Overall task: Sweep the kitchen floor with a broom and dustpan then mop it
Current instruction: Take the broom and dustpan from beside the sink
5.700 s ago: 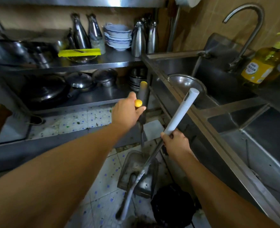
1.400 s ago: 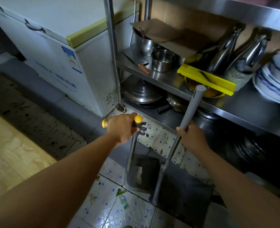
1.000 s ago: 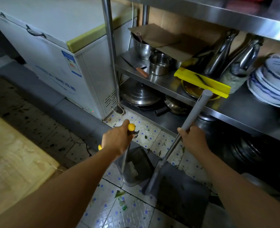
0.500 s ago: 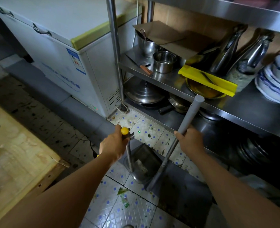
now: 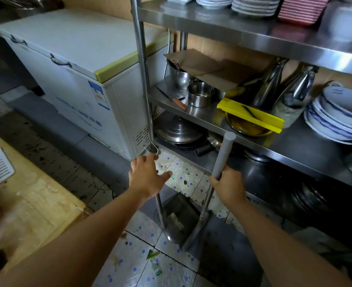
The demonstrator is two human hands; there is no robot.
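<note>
Head camera view gives us two bare hands, one broom and one dustpan. Our right hand (image 5: 228, 187) is curled round the grey broom handle (image 5: 224, 154), gripping it a little below its capped top, forearm reaching forward and the handle tilted away from us. Below that grip the shaft runs down to the broom head (image 5: 193, 237) on the tiled floor (image 5: 179, 175). Just left of the grip, our left hand (image 5: 146, 177) hovers with fingers spread and relaxed, palm down, holding nothing; whether it touches the dustpan's metal stem (image 5: 160, 212) beneath it we cannot tell. The dustpan (image 5: 179, 216) sits on the floor below and between both hands, touching the broom head. Beyond the right grip we count three steel shelves (image 5: 295, 141), and left of the open hand one white chest freezer (image 5: 73, 65).
</note>
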